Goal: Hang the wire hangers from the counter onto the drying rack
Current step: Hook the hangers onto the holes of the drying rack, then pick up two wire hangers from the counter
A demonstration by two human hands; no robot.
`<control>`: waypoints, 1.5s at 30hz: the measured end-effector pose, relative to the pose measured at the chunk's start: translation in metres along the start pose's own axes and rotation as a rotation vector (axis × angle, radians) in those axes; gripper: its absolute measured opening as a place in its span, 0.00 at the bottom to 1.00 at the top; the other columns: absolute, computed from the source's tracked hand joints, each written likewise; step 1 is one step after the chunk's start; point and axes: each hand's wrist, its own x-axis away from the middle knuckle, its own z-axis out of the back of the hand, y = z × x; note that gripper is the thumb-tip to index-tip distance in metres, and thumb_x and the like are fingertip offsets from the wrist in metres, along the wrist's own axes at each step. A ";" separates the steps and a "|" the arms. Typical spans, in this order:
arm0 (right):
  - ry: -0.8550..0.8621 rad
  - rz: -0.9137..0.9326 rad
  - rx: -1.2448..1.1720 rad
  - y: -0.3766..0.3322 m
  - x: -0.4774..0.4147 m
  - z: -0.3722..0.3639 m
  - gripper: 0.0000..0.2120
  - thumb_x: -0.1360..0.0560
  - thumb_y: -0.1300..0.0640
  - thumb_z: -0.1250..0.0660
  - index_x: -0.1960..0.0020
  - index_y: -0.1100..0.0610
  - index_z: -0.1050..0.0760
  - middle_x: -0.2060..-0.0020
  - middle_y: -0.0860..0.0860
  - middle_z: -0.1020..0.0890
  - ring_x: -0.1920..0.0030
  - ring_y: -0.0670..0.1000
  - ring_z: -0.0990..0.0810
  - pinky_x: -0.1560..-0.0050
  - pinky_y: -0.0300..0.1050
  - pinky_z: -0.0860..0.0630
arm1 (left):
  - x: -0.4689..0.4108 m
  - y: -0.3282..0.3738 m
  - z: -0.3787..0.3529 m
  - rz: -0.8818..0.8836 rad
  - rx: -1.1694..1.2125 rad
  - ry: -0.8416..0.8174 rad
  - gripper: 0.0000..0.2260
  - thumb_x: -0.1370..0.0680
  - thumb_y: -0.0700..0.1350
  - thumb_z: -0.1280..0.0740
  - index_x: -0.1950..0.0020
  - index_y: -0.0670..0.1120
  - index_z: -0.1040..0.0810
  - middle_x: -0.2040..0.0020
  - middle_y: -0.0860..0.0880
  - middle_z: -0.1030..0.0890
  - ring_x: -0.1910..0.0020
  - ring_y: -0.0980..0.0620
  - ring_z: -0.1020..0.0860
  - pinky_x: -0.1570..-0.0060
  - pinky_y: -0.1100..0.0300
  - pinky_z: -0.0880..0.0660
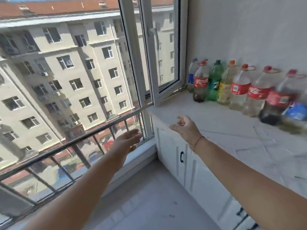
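Observation:
Both my arms reach forward. My left hand (127,138) is held out flat with straight fingers, in front of the window's metal rail (74,140), and holds nothing. My right hand (184,127) hovers over the near edge of the white marble counter (224,130), fingers loosely curled, holding nothing. Faint thin lines on the blurred counter at the right may be wire hangers (259,135); the blur keeps me from telling. No drying rack is in view.
A row of several plastic bottles (232,87) stands along the wall at the back of the counter. White cabinet doors (182,156) sit under the counter. An open window sash (159,52) juts inward at the counter's far end. Grey floor lies below.

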 end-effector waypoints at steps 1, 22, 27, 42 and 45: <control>0.031 -0.033 0.003 0.013 0.001 0.015 0.26 0.29 0.58 0.29 0.34 0.62 0.33 0.49 0.53 0.29 0.49 0.50 0.29 0.49 0.40 0.31 | -0.007 -0.006 -0.020 0.018 -0.002 -0.029 0.17 0.24 0.43 0.33 0.36 0.44 0.25 0.41 0.46 0.20 0.42 0.47 0.24 0.38 0.52 0.31; 0.767 -0.632 -0.180 0.256 0.089 0.396 0.19 0.29 0.63 0.30 0.39 0.65 0.28 0.57 0.54 0.23 0.57 0.50 0.25 0.55 0.41 0.30 | -0.095 -0.114 -0.418 0.284 -0.160 -0.545 0.16 0.27 0.45 0.29 0.40 0.46 0.23 0.50 0.48 0.19 0.50 0.52 0.22 0.45 0.57 0.28; 0.879 -0.665 -0.159 0.278 0.109 0.449 0.18 0.29 0.64 0.31 0.41 0.66 0.26 0.56 0.56 0.21 0.61 0.48 0.25 0.59 0.40 0.29 | -0.089 -0.134 -0.487 0.325 -0.229 -0.670 0.13 0.25 0.45 0.31 0.41 0.46 0.23 0.48 0.49 0.19 0.48 0.52 0.22 0.44 0.57 0.29; 0.828 -0.774 0.126 0.280 0.054 0.500 0.06 0.29 0.61 0.33 0.59 0.65 0.24 0.64 0.58 0.24 0.59 0.55 0.25 0.57 0.44 0.30 | -0.095 -0.162 -0.545 0.450 -0.298 -0.821 0.12 0.25 0.44 0.31 0.42 0.46 0.22 0.51 0.50 0.18 0.47 0.51 0.22 0.43 0.57 0.28; 0.818 -0.798 0.074 0.288 0.049 0.507 0.14 0.31 0.64 0.35 0.74 0.57 0.33 0.75 0.54 0.33 0.70 0.52 0.34 0.65 0.44 0.38 | -0.099 -0.162 -0.554 0.436 -0.330 -0.871 0.13 0.25 0.45 0.31 0.41 0.46 0.22 0.49 0.49 0.18 0.47 0.51 0.22 0.46 0.59 0.28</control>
